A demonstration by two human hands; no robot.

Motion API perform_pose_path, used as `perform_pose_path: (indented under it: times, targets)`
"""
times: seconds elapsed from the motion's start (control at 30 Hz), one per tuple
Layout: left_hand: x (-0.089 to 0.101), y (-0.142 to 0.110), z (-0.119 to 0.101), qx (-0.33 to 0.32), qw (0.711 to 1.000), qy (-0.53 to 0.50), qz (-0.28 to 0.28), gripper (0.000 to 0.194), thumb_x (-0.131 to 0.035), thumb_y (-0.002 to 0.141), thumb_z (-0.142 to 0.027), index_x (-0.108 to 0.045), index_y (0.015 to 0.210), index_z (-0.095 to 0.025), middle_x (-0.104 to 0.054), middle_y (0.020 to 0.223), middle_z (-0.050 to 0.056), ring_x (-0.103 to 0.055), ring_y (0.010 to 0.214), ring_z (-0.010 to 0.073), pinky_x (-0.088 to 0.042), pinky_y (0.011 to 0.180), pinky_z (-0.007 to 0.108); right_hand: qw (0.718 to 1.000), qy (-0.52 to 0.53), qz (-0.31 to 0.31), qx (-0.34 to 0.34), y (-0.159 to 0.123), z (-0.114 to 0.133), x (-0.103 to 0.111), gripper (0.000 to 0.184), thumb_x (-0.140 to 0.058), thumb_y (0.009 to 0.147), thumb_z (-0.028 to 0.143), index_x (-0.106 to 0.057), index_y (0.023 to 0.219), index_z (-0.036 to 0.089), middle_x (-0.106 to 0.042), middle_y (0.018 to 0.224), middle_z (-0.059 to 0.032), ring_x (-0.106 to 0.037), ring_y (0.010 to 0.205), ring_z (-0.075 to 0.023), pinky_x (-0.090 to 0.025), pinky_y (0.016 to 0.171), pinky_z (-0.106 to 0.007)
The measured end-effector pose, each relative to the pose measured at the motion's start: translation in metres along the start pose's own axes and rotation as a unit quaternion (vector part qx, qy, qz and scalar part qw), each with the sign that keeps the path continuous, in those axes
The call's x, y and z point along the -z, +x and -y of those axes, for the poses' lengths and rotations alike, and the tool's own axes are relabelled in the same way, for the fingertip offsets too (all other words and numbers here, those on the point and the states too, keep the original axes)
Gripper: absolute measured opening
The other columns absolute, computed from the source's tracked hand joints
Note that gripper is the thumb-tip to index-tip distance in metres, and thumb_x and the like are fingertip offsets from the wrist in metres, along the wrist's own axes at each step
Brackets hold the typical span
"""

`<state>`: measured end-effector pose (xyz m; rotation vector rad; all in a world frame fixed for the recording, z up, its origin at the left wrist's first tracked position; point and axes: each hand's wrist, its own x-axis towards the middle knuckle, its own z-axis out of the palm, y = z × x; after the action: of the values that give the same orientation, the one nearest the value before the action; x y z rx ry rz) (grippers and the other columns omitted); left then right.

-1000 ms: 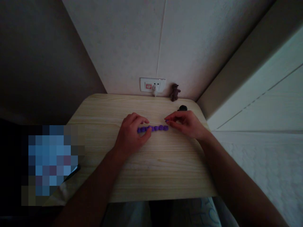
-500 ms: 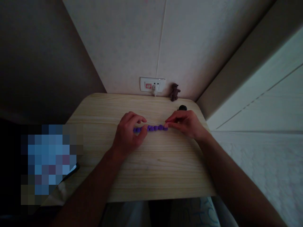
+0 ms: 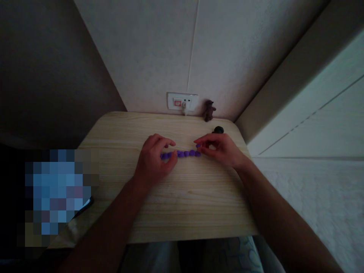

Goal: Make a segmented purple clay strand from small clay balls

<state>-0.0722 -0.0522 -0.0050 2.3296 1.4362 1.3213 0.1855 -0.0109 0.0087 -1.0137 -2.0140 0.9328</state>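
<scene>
A row of small purple clay-like lumps (image 3: 186, 153) runs left to right across the wooden tabletop. My left hand (image 3: 155, 159) rests over the left part of the row, its thumb and index finger apart with nothing held between them. Its thumb tip is close to the lumps, and the palm hides some of them. Above the right end of the row, my right hand (image 3: 220, 148) pinches a separate purple lump (image 3: 198, 145) between thumb and fingertip.
A dark brown bear figure (image 3: 209, 110) stands at the table's back edge, by a wall socket (image 3: 182, 101) with a plug in it. Behind my right hand sits a black round object (image 3: 218, 129). A lit screen, blurred out (image 3: 58, 185), is at left.
My right hand's fingertips have parted slightly and lifted from the row's right end, so a purple lump now shows between them. My left hand stays almost still.
</scene>
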Motion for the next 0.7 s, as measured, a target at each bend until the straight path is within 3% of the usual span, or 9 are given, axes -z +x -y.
perform_pose_path:
  times: [0.17,0.47,0.7]
  targets:
    - [-0.0040,0.0003,-0.0017,-0.017,0.999,0.012,0.050,0.017,-0.071,0.082,-0.023,-0.070,0.098,-0.018,-0.064,0.091,0.005,-0.063,0.091,0.0227,-0.053,0.086,0.040,1.000,-0.019,0.009,-0.015,-0.0008,0.0019,0.0018,0.023,-0.072,0.089,0.038,-0.080,0.097,0.018,-0.077,0.085,-0.0070,-0.065,0.073,-0.0172,-0.049,0.065,-0.030]
    - [-0.0058,-0.0010,0.0006,-0.017,0.997,0.017,0.076,0.026,-0.076,0.079,-0.024,-0.070,0.104,-0.019,-0.065,0.099,0.006,-0.063,0.097,0.0239,-0.053,0.090,0.041,1.000,-0.014,0.017,-0.016,-0.0008,-0.0017,0.0006,0.024,-0.075,0.086,0.037,-0.079,0.099,0.017,-0.074,0.078,-0.0047,-0.061,0.067,-0.0153,-0.047,0.062,-0.029]
    - [-0.0096,-0.0028,0.0050,-0.018,0.995,0.029,0.094,0.029,-0.079,0.079,-0.027,-0.069,0.105,-0.020,-0.066,0.102,0.006,-0.062,0.100,0.0253,-0.053,0.091,0.043,0.997,-0.071,0.029,0.004,-0.0001,0.0042,0.0001,0.015,-0.073,0.086,0.028,-0.078,0.094,0.016,-0.073,0.078,-0.0041,-0.058,0.066,-0.0132,-0.044,0.059,-0.026]
